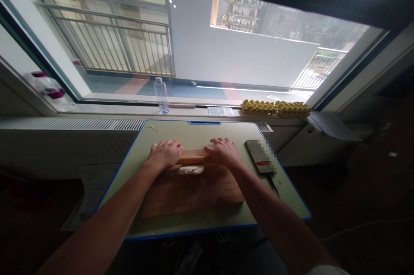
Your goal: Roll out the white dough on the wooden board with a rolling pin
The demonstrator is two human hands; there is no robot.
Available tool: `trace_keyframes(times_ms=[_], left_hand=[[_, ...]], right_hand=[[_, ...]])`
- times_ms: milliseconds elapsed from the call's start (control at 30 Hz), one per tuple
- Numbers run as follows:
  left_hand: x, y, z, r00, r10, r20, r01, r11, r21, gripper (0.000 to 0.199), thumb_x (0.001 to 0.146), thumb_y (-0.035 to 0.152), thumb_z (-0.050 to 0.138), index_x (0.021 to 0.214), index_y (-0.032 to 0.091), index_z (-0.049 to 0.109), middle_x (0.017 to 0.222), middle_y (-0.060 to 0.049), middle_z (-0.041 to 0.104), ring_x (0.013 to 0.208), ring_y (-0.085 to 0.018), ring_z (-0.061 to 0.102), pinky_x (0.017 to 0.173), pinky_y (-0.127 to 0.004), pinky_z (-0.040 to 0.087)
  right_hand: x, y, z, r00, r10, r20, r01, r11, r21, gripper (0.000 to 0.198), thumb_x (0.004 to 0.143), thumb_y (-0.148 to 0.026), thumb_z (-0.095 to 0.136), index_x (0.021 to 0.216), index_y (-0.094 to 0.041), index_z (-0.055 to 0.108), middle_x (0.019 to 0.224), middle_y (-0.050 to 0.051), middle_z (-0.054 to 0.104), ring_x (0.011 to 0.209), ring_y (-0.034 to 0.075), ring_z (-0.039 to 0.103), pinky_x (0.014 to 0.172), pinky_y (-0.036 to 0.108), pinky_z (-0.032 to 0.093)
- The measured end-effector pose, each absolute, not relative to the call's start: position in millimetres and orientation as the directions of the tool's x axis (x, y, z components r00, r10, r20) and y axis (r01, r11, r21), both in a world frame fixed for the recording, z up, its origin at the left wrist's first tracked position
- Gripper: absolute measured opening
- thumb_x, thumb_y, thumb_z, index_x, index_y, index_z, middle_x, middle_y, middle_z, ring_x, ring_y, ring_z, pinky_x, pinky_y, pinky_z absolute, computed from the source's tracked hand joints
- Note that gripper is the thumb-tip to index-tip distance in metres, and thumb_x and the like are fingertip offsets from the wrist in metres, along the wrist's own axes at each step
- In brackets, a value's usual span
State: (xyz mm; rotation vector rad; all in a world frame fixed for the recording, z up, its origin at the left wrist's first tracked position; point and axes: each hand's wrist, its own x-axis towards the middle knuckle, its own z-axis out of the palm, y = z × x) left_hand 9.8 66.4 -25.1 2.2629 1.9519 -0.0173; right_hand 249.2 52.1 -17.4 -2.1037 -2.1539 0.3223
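A wooden rolling pin (193, 160) lies crosswise near the far edge of a wooden board (194, 191). My left hand (165, 153) is closed over its left end, and my right hand (224, 151) is closed over its right end. Just on the near side of the pin, a small whitish piece of dough (191, 170) rests on the board between my hands. It looks oblong with creases on top. The pin appears close to the dough's far edge; whether they touch I cannot tell.
The board sits on a green table (223, 130) with a blue rim. To the right lies a phone (261, 158) with a cable. Thin strips (152, 128) lie at the far left corner. A clear bottle (161, 96) and a yellow bumpy object (274, 108) stand along the windowsill.
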Motion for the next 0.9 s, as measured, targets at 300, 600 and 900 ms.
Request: trace_keyframes(times_ms=[300,600,900], left_hand=[[11.5,30.4,-17.2,0.263,0.965,-0.001,0.964,-0.263,0.027,0.043,0.102,0.038,0.044,0.132,0.028,0.073,0.143,-0.013,0.07,0.131,-0.034,0.061,0.11,-0.053,0.045],[11.6,12.8,-32.6,0.23,0.949,0.214,0.967,-0.248,0.058,0.05,0.107,0.041,0.036,0.133,0.027,0.076,0.149,-0.011,0.07,0.136,-0.033,0.06,0.118,-0.054,0.04],[8.8,2.6,-39.9,0.253,0.901,0.353,0.953,-0.295,0.07,0.045,0.105,0.036,0.043,0.125,0.023,0.081,0.14,-0.011,0.076,0.129,-0.034,0.067,0.113,-0.055,0.043]], right_hand=[[248.9,22.8,-22.4,-0.063,0.997,0.053,0.982,0.071,-0.176,0.045,0.108,-0.055,0.048,0.135,-0.031,0.074,0.145,0.008,0.071,0.139,0.03,0.055,0.117,0.049,0.038],[247.6,0.1,-25.4,-0.076,0.993,0.094,0.985,0.089,-0.149,0.041,0.112,-0.053,0.045,0.132,-0.031,0.073,0.143,0.005,0.071,0.135,0.029,0.054,0.118,0.047,0.033],[247.8,-14.9,-32.2,-0.101,0.971,0.216,0.983,0.132,-0.131,0.034,0.113,-0.05,0.048,0.12,-0.03,0.075,0.137,0.005,0.073,0.131,0.029,0.054,0.115,0.048,0.032]])
